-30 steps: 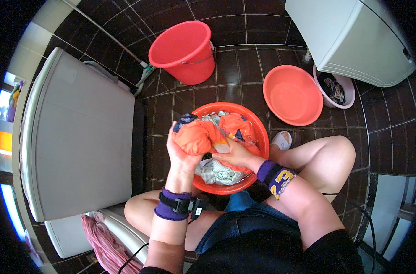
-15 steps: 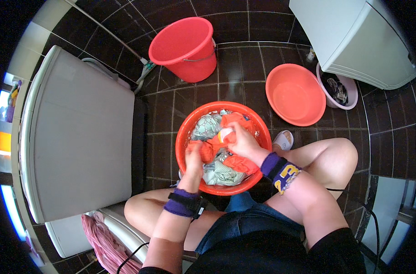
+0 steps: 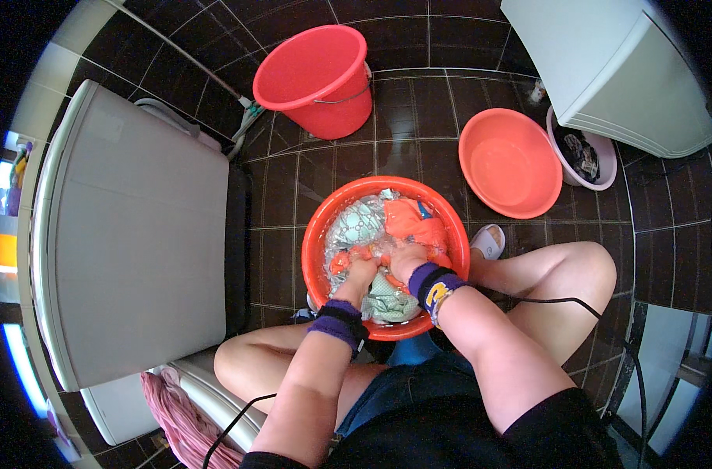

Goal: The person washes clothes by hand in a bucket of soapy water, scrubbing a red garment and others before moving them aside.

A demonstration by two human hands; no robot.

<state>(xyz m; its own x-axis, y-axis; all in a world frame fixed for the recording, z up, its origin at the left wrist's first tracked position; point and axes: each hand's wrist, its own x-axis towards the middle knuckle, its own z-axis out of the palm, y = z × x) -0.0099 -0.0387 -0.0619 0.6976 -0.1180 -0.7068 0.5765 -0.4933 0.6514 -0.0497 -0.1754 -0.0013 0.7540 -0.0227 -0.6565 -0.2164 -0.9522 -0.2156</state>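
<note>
A red-orange basin (image 3: 311,254) stands between my legs, holding water and wet laundry. My left hand (image 3: 362,270) is down in the water, its fingers closed round one end of an orange garment (image 3: 415,224). Right beside it my right hand (image 3: 405,259) grips the same garment, most of which spreads toward the far right of the basin. Water and cloth partly hide the fingertips of both hands. Along the far left lies a pale teal patterned cloth (image 3: 359,223). A green checked cloth (image 3: 389,303) rests on the near side, below my wrists.
A red bucket (image 3: 324,105) stands at the back. To the right are an orange basin (image 3: 504,160) and a pink basin (image 3: 606,160) with dark clothes. A grey-topped appliance (image 3: 137,242) fills the left; a white cabinet (image 3: 637,86) stands far right. Pink cloth (image 3: 184,418) hangs lower left.
Both hands have gone down into the water with the orange garment and come closer together. The garment has spread out toward the far right of the basin.
</note>
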